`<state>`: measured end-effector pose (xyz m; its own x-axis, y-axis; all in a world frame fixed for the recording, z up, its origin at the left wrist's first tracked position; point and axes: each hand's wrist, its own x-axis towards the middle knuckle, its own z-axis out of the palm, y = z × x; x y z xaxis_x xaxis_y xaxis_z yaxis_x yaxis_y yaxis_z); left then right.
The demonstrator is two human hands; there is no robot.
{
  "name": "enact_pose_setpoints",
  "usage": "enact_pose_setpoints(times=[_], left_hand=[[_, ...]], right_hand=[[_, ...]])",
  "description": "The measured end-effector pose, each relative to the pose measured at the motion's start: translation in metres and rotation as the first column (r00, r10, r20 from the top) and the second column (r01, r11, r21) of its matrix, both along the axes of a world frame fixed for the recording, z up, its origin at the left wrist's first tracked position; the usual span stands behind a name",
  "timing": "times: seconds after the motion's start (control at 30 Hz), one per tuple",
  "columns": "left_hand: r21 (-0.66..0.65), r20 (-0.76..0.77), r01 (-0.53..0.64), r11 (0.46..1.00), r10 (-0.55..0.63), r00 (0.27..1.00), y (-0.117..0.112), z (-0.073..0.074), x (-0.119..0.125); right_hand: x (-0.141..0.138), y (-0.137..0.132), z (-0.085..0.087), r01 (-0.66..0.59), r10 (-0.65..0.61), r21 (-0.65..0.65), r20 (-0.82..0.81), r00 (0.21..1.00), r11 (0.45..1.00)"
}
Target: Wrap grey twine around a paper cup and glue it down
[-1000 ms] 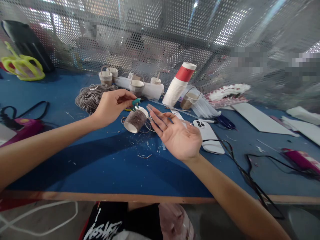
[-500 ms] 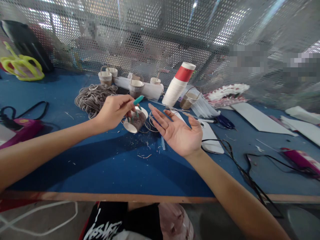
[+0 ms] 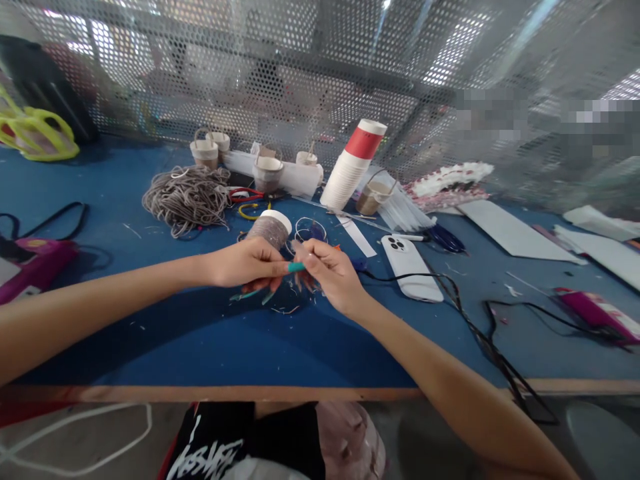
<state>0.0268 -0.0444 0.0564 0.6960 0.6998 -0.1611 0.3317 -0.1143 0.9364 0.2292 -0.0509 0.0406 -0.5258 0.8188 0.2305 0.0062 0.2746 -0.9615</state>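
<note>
The slender teal-green piece [image 3: 295,267] is held between the two hands, over the worktop [image 3: 310,353] and on the near side of a cup wrapped in grey-brown cord [image 3: 269,230]. The left hand [image 3: 250,265] grips it between thumb and fingers, with thin teal ends showing below. The right hand [image 3: 333,275], half a second ago spread palm up, is now turned over, its fingers closed on the piece's other end, their tips blurred. Both hands have come together and lower, covering the lower part of the cup, which lies on its side. Behind it, red-handled pliers [image 3: 245,193], hidden earlier, now show beside a heap of grey cord [image 3: 187,197]. The white smartphone [image 3: 413,270], partly covered before, is fully exposed.
</note>
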Motion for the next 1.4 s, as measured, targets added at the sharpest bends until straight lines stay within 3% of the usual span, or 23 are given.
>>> enact_pose_setpoints(times=[0.1, 0.33, 0.4, 0.47, 0.53, 0.6, 0.7, 0.73, 0.77, 0.87, 1.0, 1.07, 1.17, 1.2, 1.27, 1.33, 1.4], left_hand=[[-0.012, -0.001, 0.008, 1.000, -0.008, 1.000, -0.003, 0.000, 0.003], [-0.053, 0.010, 0.083, 0.995, -0.082, 0.997, -0.005, 0.006, 0.002], [0.011, 0.026, 0.080, 0.997, -0.080, 0.996, -0.006, 0.007, 0.001], [0.164, 0.034, 0.039, 0.986, -0.045, 0.998, -0.006, 0.006, -0.001], [0.398, 0.063, -0.054, 0.916, 0.032, 0.998, -0.004, 0.004, -0.005], [0.636, 0.137, -0.187, 0.749, 0.129, 0.982, 0.003, -0.002, -0.011], [0.796, 0.238, -0.329, 0.508, 0.238, 0.942, 0.020, -0.016, -0.020], [0.818, 0.258, -0.354, 0.453, 0.261, 0.930, 0.027, -0.022, -0.023], [0.828, 0.252, -0.349, 0.439, 0.265, 0.931, 0.034, -0.028, -0.026], [0.821, 0.149, -0.242, 0.517, 0.215, 0.965, 0.049, -0.043, -0.031], [0.715, 0.022, -0.146, 0.684, 0.186, 0.982, 0.054, -0.048, -0.036], [0.703, 0.029, -0.168, 0.690, 0.209, 0.977, 0.053, -0.045, -0.038], [0.727, 0.110, -0.268, 0.632, 0.278, 0.954, 0.050, -0.041, -0.040], [0.724, 0.147, -0.308, 0.617, 0.298, 0.943, 0.050, -0.041, -0.040], [0.702, 0.234, -0.391, 0.595, 0.326, 0.916, 0.049, -0.044, -0.039], [0.671, 0.329, -0.467, 0.575, 0.334, 0.883, 0.050, -0.051, -0.037], [0.650, 0.402, -0.516, 0.558, 0.324, 0.856, 0.051, -0.060, -0.034]], right_hand=[[0.001, 0.001, 0.001, -0.008, 0.008, -0.004, 0.038, 0.999, 1.000], [0.009, 0.005, 0.001, -0.206, 0.226, -0.242, 0.057, 0.973, 0.948], [0.010, 0.006, 0.001, -0.219, 0.238, -0.257, 0.044, 0.970, 0.941], [0.014, 0.011, 0.003, -0.163, 0.175, -0.225, 0.034, 0.984, 0.961], [0.021, 0.019, 0.006, -0.012, 0.019, -0.143, 0.050, 0.999, 0.990], [0.032, 0.030, 0.010, 0.206, -0.205, -0.006, 0.095, 0.974, 0.978], [0.052, 0.050, 0.014, 0.450, -0.456, 0.094, 0.060, 0.888, 0.888], [0.058, 0.056, 0.015, 0.489, -0.497, 0.117, 0.052, 0.866, 0.865], [0.063, 0.062, 0.015, 0.518, -0.529, 0.147, 0.048, 0.847, 0.842], [0.075, 0.071, 0.013, 0.559, -0.623, 0.333, 0.123, 0.773, 0.759], [0.081, 0.071, 0.010, 0.522, -0.725, 0.533, 0.296, 0.622, 0.666], [0.082, 0.069, 0.011, 0.519, -0.797, 0.619, 0.340, 0.500, 0.590], [0.083, 0.068, 0.015, 0.465, -0.875, 0.749, 0.333, 0.351, 0.472], [0.083, 0.069, 0.017, 0.448, -0.871, 0.757, 0.333, 0.361, 0.475], [0.083, 0.069, 0.020, 0.406, -0.795, 0.712, 0.365, 0.484, 0.573], [0.084, 0.068, 0.024, 0.294, -0.615, 0.591, 0.465, 0.637, 0.751], [0.086, 0.065, 0.027, 0.123, -0.354, 0.389, 0.605, 0.713, 0.913]])
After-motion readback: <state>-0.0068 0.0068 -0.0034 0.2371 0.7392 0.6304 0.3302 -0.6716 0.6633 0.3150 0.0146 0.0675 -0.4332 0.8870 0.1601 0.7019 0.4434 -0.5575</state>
